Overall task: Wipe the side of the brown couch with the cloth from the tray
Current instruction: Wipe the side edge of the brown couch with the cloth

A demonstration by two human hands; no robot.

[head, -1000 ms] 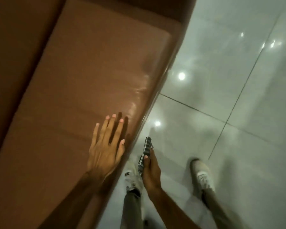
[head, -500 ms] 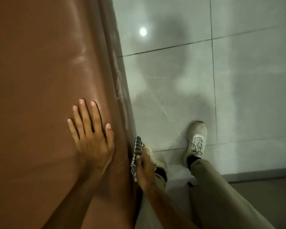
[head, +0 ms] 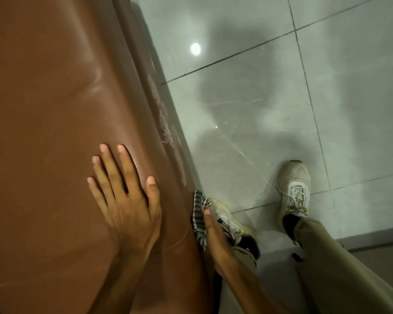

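Note:
The brown couch fills the left half of the view, its glossy top facing me and its side dropping away along the right edge. My left hand lies flat on the top, fingers spread, holding nothing. A black-and-white checked cloth is pressed against the couch's side by my right hand, which grips it with the fingers pointing down. Whitish scuff marks run along the couch's side edge above the cloth.
Grey glossy floor tiles spread to the right of the couch, with a lamp reflection. My two feet in pale sneakers stand on the tiles close to the couch. A darker strip of floor lies at the lower right.
The view has swung from looking along the couch to looking down its side edge. The left hand stays flat on top. The right hand with the cloth has stayed low against the couch's side.

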